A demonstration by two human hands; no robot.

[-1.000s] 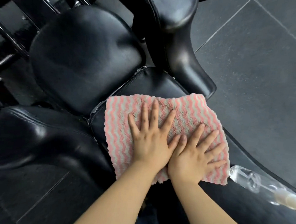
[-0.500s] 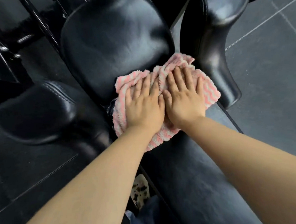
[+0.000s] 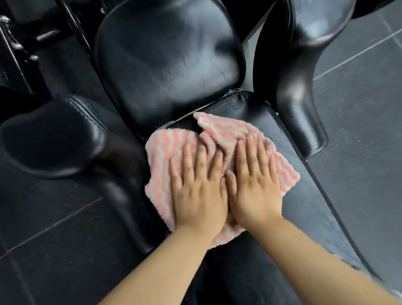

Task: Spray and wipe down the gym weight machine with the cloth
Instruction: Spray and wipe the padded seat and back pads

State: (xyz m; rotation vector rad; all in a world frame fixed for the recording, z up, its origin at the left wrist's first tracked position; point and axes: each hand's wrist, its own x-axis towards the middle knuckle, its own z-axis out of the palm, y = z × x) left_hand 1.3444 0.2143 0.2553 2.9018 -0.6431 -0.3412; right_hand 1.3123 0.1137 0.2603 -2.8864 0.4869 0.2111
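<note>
Both hands flat, fingers spread, side by side on the pink-and-white striped cloth (image 3: pixel 222 139): left hand (image 3: pixel 198 195), right hand (image 3: pixel 254 191), thumbs touching. Cloth lies bunched on the black padded seat (image 3: pixel 310 207), near its far end, just below the rounded back pad (image 3: pixel 168 54). Dark tiled floor (image 3: pixel 377 98) around.

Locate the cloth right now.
Head view, centre: the pink striped cloth lies bunched on the long black seat pad, under the left hand and right hand, just below the rounded pad.
</note>
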